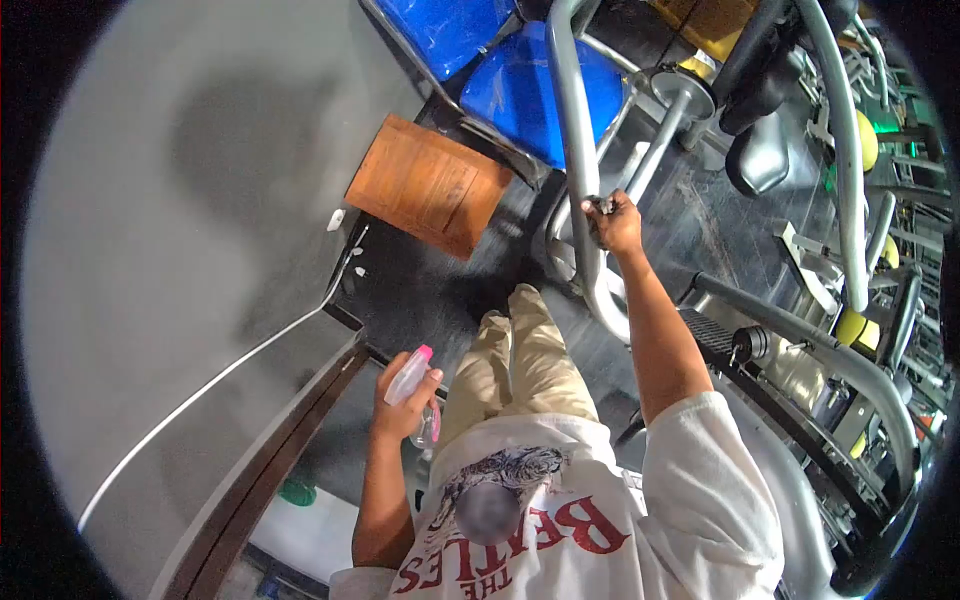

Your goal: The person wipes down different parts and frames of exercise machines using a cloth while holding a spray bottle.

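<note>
My left hand (392, 400), low and left of my legs, is closed around a clear plastic spray bottle (408, 378) with pink parts. Part of the bottle is hidden by my fingers. My right hand (622, 228) reaches forward, its fingers pressing a small dark cloth (603, 207) to a thick grey metal tube (580, 150) of a gym machine. Most of the cloth is covered by the hand.
Ahead are blue chairs (535, 95) and a wooden box (430, 185) by the grey wall (200, 260). A white cable (200, 395) runs along that wall. More gym machines with grey frames (845, 150) crowd the right side.
</note>
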Motion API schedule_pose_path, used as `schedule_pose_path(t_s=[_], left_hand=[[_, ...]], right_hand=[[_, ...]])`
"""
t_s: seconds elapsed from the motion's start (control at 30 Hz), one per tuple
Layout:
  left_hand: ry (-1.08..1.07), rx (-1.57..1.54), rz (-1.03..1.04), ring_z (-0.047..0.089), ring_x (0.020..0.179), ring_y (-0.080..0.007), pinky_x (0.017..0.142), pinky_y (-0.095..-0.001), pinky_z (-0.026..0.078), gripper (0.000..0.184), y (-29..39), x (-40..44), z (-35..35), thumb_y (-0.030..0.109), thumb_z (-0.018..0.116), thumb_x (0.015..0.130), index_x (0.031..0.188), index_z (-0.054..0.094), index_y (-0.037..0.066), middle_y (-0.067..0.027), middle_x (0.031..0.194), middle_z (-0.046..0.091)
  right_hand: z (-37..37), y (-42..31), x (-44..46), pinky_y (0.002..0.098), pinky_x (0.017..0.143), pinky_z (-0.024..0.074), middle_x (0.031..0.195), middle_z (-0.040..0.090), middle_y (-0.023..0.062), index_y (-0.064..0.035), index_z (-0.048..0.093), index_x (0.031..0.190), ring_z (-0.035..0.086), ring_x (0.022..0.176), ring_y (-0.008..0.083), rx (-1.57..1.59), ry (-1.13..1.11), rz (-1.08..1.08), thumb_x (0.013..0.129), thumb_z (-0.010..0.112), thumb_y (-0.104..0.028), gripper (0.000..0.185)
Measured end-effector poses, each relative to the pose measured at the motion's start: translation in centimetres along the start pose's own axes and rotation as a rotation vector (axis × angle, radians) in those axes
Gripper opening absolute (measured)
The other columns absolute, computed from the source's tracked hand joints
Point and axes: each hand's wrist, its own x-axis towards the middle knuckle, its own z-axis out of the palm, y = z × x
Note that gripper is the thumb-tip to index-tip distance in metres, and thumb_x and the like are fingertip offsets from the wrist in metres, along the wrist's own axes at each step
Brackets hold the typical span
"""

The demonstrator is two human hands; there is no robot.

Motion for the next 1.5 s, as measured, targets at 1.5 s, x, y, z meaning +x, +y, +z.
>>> schedule_pose_path(t_s=[1.5], left_hand=[[-0.099,0.093,0.06,0.057,0.056,-0.0096,0.05,-0.0268,0.048,0.011,-0.6,-3.0,0.1,0.008,0.067,0.088,0.093,0.06,0.002,-0.0021,0.074,0.058]], right_hand=[[-2.4,5.1,-14.2,0.0501,0.076,0.0423,0.086,0.058,0.0167,-0.0018,0.058,0.091,0.056,0.087,0.041,-0.393,0.069,-0.181,0.076,0.08,-0.029,0.038]])
